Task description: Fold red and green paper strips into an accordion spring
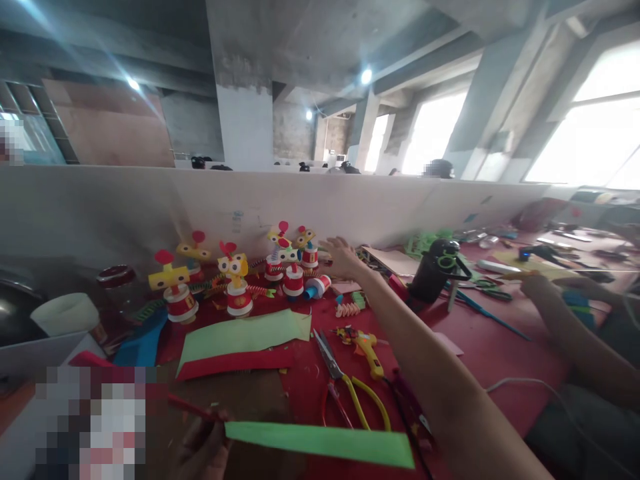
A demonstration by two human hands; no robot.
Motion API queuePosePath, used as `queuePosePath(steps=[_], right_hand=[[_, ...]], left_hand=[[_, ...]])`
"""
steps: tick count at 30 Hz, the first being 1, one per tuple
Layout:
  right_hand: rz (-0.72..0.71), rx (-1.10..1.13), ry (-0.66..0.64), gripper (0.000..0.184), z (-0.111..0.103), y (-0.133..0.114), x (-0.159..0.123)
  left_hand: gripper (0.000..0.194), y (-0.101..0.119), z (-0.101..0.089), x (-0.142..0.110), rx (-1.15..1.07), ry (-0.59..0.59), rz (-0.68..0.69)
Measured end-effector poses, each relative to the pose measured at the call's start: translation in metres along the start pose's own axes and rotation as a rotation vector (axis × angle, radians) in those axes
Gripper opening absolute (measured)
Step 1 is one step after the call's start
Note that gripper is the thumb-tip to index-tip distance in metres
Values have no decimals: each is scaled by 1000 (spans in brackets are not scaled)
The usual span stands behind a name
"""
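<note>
My left hand (203,443), low in the picture and partly dark, is closed on one end of a light green paper strip (320,441). A thin red strip (187,405) also passes by its fingers; whether it is gripped too I cannot tell. My right hand (345,259) reaches far out with stretched fingers, beside paper-cup figures with yellow heads and round eyes, such as one (310,252) near the wall. Below that hand lie a coiled pink paper spring (349,309) and a yellow glue gun (369,352). Yellow-handled scissors (333,360) lie between my arms.
Green and red paper sheets (245,337) lie mid-table. Several more figures (237,287) stand along the white partition (350,200). A black flask (434,273) is right of my forearm. Further right, a co-worker's arms (575,327) work at the same red table (515,353).
</note>
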State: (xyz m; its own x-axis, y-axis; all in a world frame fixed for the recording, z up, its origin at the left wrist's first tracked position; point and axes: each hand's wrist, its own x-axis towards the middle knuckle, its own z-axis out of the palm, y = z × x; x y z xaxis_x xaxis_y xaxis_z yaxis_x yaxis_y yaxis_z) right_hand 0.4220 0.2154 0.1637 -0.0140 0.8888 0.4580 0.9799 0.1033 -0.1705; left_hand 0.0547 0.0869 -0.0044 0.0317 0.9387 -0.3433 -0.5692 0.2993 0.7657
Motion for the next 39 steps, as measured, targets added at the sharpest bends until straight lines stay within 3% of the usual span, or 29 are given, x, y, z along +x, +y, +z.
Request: queuePosePath(steps=[3, 5, 8, 10, 12, 14, 16, 21, 24, 30, 35, 39], right_hand=[[-12, 198, 314, 47, -26, -23, -38], [39, 424, 382, 32, -26, -48, -69], [101, 641, 162, 23, -2, -98, -117], [6, 778, -174, 37, 20, -135, -144], [17, 965, -374, 47, 42, -171, -161], [51, 1112, -390, 30, 60, -199, -169], [140, 1193, -267, 24, 74, -216, -172], [243, 1470, -53, 23, 103, -220, -177], [314, 1577, -66, 18, 112, -216, -182], [357, 1614, -61, 17, 103, -217, -186], [313, 1475, -36, 20, 93, -215, -186], [330, 1485, -13, 22, 90, -215, -187]], left_hand=[[34, 9, 9, -6, -93, -40, 11], [30, 18, 19, -13, -164, 4, 29], [23, 33, 34, -22, -201, -23, 41], [24, 41, 43, -24, -167, -3, 35], [25, 45, 47, -22, -83, 17, 57], [28, 46, 48, -16, -3, -1, 99], [30, 42, 44, -9, 49, -49, 148], [32, 21, 29, 2, 96, -55, 182], [29, 12, 27, 1, 119, -93, 156], [29, 12, 34, -9, 51, -100, 104], [27, 14, 41, -15, 114, -132, 132], [27, 13, 47, -14, 82, -76, 127]])
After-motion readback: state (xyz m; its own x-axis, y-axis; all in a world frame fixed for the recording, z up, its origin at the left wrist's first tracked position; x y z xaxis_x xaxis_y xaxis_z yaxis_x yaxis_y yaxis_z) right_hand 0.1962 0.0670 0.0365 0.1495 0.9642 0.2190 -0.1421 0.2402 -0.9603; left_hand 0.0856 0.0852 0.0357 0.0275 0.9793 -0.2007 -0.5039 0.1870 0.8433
